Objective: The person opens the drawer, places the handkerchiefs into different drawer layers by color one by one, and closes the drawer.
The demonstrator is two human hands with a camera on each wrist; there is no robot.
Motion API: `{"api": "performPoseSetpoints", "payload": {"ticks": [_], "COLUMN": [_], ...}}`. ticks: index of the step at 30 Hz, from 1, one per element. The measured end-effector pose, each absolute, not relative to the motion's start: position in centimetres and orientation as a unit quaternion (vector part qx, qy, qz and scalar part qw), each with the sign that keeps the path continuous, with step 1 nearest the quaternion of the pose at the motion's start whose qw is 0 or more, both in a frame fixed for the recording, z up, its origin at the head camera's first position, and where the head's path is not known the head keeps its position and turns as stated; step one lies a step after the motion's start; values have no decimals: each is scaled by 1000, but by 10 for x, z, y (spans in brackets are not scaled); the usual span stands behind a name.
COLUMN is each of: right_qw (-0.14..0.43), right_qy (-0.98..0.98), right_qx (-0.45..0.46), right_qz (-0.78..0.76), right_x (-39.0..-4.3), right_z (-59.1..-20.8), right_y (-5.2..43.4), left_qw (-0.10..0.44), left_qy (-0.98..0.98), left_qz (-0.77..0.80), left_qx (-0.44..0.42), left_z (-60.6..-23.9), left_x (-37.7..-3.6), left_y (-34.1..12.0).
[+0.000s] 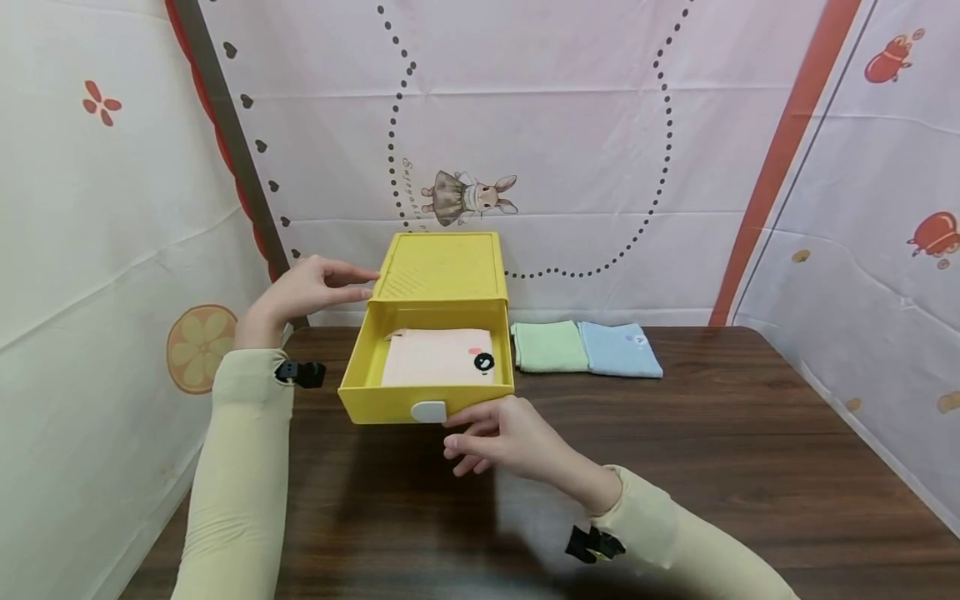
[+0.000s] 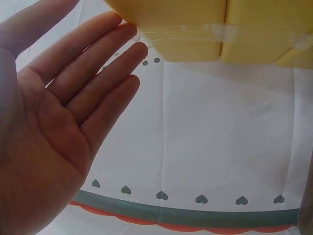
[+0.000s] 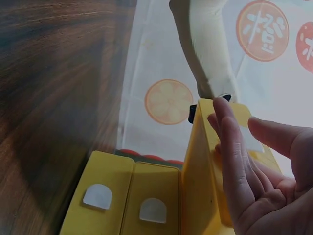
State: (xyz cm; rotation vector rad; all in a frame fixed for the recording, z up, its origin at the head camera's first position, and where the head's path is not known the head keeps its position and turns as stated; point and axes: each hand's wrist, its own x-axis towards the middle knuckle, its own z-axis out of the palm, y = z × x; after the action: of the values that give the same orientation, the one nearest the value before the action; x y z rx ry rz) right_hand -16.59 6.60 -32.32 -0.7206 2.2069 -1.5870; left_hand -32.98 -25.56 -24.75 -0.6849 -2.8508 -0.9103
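**Drawer open, both hands at the box**

The yellow box (image 1: 441, 267) sits at the far left of the table (image 1: 750, 450), against the backdrop (image 1: 570, 133). Its drawer (image 1: 427, 402) is pulled out toward the near side; a pink cloth (image 1: 438, 357) lies flat inside.

Left hand (image 1: 311, 287): fingers straight and together, tips on the box's top left edge; left wrist view shows the palm open, holding nothing.

Right hand (image 1: 501, 437): at the drawer's front wall, right of the white tab (image 1: 428, 411); fingers loosely bent, slightly apart, tips touching the front, nothing clamped.

A green cloth (image 1: 550, 347) and a blue cloth (image 1: 621, 350) lie just right of the box, side by side and touching. Bare tabletop runs right and near of the drawer.
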Motion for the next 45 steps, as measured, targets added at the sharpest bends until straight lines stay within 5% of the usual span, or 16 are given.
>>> {"api": "performPoseSetpoints", "payload": {"ticks": [25,45], "right_qw": [17,-14], "right_qy": [793,785], "right_qx": [-256,-229], "right_qz": [-553,-576], "right_x": [-174,-192], "right_z": [-330,-332], "right_y": [55,50], "left_qw": [36,38], "left_qy": [-932,-931], "left_qz": [-290,-291], "left_qx": [-215,-215], "left_z": [-246,-246], "left_x": [-328,-327], "left_y": [-254,-255]}}
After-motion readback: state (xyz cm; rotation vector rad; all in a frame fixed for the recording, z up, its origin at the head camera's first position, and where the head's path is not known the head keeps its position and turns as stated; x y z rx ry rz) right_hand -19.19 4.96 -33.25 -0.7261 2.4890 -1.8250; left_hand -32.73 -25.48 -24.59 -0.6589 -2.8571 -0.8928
